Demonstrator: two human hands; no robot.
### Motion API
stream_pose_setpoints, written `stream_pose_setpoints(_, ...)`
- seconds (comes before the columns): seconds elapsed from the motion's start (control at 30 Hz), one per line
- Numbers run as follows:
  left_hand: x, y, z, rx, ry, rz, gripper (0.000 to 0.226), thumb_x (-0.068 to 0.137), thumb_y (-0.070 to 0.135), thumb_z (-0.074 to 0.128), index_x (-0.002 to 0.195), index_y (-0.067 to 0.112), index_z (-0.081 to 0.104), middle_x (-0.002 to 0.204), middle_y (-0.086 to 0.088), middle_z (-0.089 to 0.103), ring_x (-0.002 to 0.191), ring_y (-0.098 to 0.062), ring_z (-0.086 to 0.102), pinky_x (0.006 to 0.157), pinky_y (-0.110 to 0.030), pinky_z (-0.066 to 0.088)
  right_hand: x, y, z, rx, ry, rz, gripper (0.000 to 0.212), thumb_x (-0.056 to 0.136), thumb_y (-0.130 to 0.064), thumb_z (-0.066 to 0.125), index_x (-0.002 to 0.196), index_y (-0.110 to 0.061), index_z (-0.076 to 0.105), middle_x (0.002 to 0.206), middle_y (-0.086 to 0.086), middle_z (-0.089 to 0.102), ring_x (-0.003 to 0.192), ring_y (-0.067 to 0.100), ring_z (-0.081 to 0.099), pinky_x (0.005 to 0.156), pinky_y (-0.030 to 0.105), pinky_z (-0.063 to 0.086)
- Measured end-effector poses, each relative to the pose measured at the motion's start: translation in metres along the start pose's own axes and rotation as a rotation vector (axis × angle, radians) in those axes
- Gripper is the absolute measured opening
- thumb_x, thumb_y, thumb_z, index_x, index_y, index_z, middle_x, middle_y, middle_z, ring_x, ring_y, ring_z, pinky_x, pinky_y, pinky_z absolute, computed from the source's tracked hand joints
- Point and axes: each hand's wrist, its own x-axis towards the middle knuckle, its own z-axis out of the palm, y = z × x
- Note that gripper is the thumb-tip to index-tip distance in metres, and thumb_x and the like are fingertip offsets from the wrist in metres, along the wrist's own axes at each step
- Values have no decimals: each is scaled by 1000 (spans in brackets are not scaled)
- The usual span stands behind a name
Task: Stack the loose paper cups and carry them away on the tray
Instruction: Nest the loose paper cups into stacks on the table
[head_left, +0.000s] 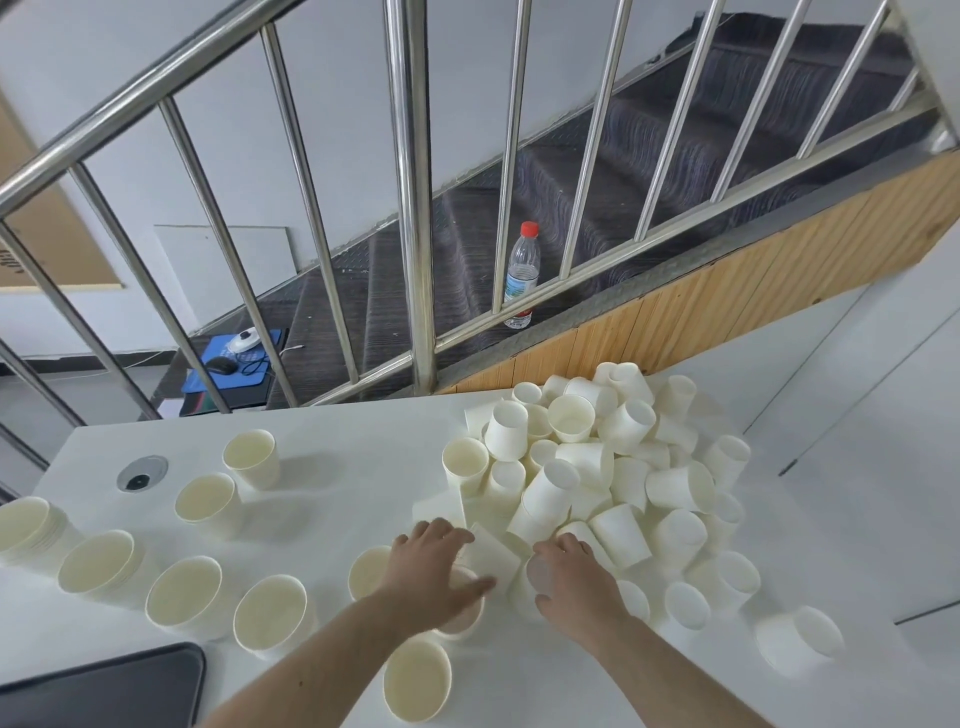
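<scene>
While a big heap of loose cups (613, 467) waits on the white table (337, 431), you reach both hands into its near edge: your left hand (434, 566) spreads flat over an upright cup (462, 613), your right hand (571, 577) curls around a tipped cup (524, 584). Several stacks (98, 564) stand at left, so the job looks barely half done. The dark tray (104, 686) lies unloaded at the near corner. A bottle (521, 275) on the stairs has a label too small to read.

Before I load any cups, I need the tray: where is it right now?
In the head view, the dark tray lies at the lower left corner of the white table, near the upright cup stacks.
</scene>
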Motion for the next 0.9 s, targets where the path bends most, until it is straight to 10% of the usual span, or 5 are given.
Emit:
stream_pose_setpoints(0.13, 29, -3, -14, -61, 87, -24, 43, 95, 37, 40, 137, 30, 42, 137, 5, 41, 128, -17, 37, 96, -30, 40, 0, 0, 1, -19, -48, -11, 54, 87, -25, 59, 137, -21, 38, 132, -1, 41, 121, 19, 41, 88, 29, 47)
stream_pose_setpoints(0.37, 66, -19, -11, 215, -149, 1, 64, 88, 5, 38, 145, 34, 27, 144, -7, 26, 131, -25, 30, 99, -34, 38, 8, -2, -8, 48, 2, 18, 56, 86, -37, 55, 139, -26, 39, 131, -1, 41, 124, 19, 40, 94, 31, 45)
stream_pose_setpoints(0.7, 83, -40, 0, 110, -62, 53, 16, 86, 25, 57, 97, 23, 46, 123, 7, 44, 110, -16, 47, 74, -26, 37, 20, -3, -22, 519, 185, 141, 51, 86, -34, 59, 134, -29, 47, 122, -10, 42, 111, 16, 52, 96, 27, 41)
stream_pose_setpoints(0.9, 75, -55, -15, -5, 4, -1, 25, 81, 39, 62, 84, 22, 44, 120, 11, 47, 91, -12, 50, 69, -24, 39, 36, -19, -29, 934, 225, 220, 44, 85, -29, 68, 125, -31, 49, 113, -10, 56, 96, 10, 58, 88, 29, 49)
